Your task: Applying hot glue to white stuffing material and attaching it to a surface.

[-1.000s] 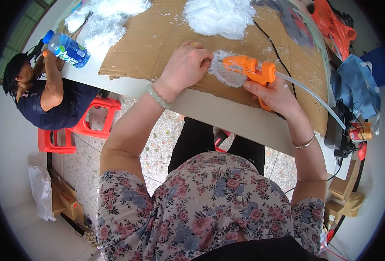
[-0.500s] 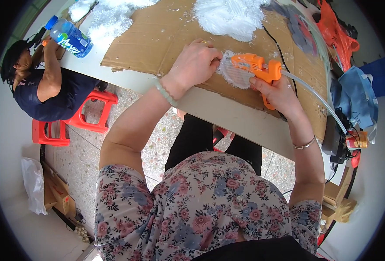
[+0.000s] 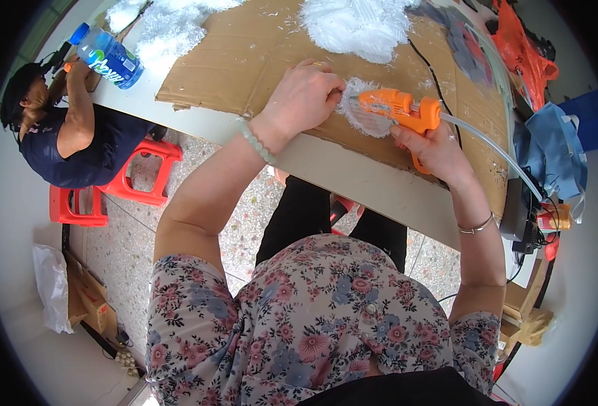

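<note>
My right hand (image 3: 435, 152) is wrapped round the grip of an orange hot glue gun (image 3: 395, 103). A clear, flexible glue stick (image 3: 481, 143) curves out of the gun's back end. The gun's nozzle points left, over a small white oval piece with a fringed edge (image 3: 365, 123). At the left edge of that piece, my left hand (image 3: 306, 98) is closed, with thumb and forefinger pinched on its rim. The fingertips partly hide the spot they grip. The piece lies on a flat sheet of brown cardboard (image 3: 245, 74).
Heaps of white fringed pieces (image 3: 356, 27) lie beyond my hands. A blue-capped bottle (image 3: 113, 61) stands at the left of the white table (image 3: 380, 177). A black cord (image 3: 441, 84) runs by the gun. At left a co-worker (image 3: 76, 139) sits near red stools (image 3: 151, 169).
The glue gun and my right hand have shifted slightly down and to the right, and the nozzle has swung a little lower over the white piece. My left hand has stayed put.
</note>
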Available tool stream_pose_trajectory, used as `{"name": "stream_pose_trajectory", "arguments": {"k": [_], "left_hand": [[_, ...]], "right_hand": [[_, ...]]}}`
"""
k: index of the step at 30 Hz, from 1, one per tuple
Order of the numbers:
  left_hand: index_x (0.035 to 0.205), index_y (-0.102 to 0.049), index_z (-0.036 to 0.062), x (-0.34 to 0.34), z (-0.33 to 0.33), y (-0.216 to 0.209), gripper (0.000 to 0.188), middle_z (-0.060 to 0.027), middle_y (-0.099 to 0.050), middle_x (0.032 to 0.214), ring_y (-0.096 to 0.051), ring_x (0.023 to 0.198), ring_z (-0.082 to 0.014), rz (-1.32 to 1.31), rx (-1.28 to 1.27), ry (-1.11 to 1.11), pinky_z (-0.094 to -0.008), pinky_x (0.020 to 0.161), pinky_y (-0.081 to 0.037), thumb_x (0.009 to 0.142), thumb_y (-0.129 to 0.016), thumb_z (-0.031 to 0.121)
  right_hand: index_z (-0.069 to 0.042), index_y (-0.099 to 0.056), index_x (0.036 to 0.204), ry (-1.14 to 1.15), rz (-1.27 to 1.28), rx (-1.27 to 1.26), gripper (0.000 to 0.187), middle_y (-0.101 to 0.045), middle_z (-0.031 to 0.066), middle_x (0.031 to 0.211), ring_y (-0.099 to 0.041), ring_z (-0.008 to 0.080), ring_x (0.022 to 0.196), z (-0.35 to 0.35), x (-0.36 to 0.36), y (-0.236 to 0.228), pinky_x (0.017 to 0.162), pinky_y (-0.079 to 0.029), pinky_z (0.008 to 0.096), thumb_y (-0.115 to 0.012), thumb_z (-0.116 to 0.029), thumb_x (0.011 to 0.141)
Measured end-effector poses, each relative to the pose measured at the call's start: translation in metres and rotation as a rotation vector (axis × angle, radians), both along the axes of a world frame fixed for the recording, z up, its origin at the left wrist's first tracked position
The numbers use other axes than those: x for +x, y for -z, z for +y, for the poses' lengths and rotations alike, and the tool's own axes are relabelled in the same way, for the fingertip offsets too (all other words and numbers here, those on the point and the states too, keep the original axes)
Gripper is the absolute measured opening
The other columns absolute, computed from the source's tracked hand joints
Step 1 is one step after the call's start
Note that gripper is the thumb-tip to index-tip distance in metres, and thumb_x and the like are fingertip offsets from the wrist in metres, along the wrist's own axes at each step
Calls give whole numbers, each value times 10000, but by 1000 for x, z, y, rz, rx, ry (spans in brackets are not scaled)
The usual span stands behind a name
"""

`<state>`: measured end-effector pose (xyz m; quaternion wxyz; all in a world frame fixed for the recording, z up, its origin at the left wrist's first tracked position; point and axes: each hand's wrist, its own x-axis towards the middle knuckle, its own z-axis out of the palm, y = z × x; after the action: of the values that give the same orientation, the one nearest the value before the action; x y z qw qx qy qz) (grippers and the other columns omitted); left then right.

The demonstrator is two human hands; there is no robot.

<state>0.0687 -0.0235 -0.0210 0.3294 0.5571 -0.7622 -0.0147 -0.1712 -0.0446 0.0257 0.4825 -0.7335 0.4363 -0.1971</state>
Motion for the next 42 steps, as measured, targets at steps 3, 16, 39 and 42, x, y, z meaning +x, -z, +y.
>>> {"name": "stream_pose_trajectory", "arguments": {"k": [3,16,39,42], "left_hand": [[795,-661,84,-1,-1,0,87,-59,-605,815,-551,884,-283,-6,-2,1,-402,762,-440,742,-594,102],[787,-653,93,-4,-2,-1,73,-46,-609,783,-555,852,-277,15,-30,12,-397,753,-441,738,-599,96],[839,-641,34,-2,-4,-21,107,-116,-630,721,-585,599,-296,314,65,-39,-365,589,-487,783,-593,112],[782,-620,48,-5,10,-16,73,-96,-607,665,-575,623,-273,174,89,21,-350,666,-471,716,-636,73]], "right_hand": [[-27,-542,991,5,23,-7,253,-576,10,822,-522,92,738,-1,-2,1,692,-437,236,-655,-184,828],[-36,-540,964,-19,111,37,260,-561,7,785,-505,83,702,2,-13,-2,635,-430,234,-668,-206,816],[-40,-553,966,19,-61,94,272,-526,-20,725,-482,64,663,11,-32,-2,590,-405,213,-665,-238,818],[-43,-561,991,-7,14,113,278,-515,-30,693,-450,57,621,10,-29,-8,557,-390,221,-659,-243,824]]}}
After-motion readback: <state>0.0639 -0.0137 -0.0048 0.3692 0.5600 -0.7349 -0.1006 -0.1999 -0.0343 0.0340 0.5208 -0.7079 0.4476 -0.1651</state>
